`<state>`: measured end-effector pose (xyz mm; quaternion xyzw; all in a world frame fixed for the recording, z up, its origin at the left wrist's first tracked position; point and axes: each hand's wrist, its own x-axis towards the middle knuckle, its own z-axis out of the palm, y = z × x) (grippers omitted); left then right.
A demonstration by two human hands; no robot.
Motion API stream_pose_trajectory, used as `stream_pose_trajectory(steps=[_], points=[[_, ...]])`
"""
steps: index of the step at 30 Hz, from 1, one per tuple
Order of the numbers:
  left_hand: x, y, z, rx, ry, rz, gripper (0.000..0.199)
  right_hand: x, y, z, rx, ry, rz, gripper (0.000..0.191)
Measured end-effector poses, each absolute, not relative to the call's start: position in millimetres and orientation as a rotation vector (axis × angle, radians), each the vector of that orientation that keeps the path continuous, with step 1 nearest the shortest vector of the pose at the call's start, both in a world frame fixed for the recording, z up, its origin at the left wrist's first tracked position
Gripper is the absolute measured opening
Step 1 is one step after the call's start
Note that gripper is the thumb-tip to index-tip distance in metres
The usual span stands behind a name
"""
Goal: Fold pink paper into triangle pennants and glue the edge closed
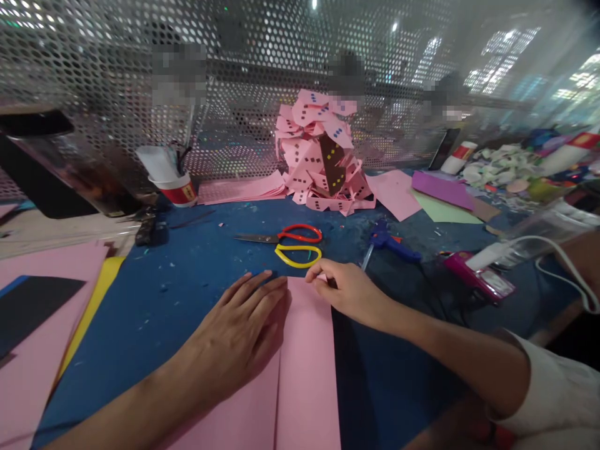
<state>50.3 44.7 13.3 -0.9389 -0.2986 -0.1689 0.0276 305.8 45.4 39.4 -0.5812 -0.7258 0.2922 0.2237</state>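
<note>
Pink paper (307, 362) lies on the blue table in front of me, with a long fold or edge line running toward me. My left hand (244, 325) rests flat on its left part, fingers stretched out. At the far right corner of the paper, my right hand (340, 287) has its thumb and forefinger closed on the edge. Just beyond the hands are scissors (300, 235) with one red and one yellow handle loop, blades pointing left. A blue glue gun (391, 242) lies to the right of them.
Behind stand a pile of dotted pink paper pieces (309, 162) and a red-and-white cup (175, 189). Pink sheets (42, 269) lie at left beside a dark bottle (89, 162). A magenta device (482, 278) with a white cable is at right.
</note>
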Motion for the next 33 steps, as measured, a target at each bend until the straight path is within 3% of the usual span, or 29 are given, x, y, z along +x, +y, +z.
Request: stream_pose_trajectory(steps=[14, 24, 33], points=[[49, 46, 10, -2.915, -0.937, -0.476, 0.049, 305, 42, 38, -1.626, -2.066, 0.76, 0.026], [41, 44, 17, -2.95, -0.916, -0.493, 0.057, 306, 43, 40, -1.571, -1.926, 0.851, 0.013], [30, 47, 14, -2.942, -0.868, -0.376, 0.05, 307, 45, 35, -1.51, -1.909, 0.804, 0.011]])
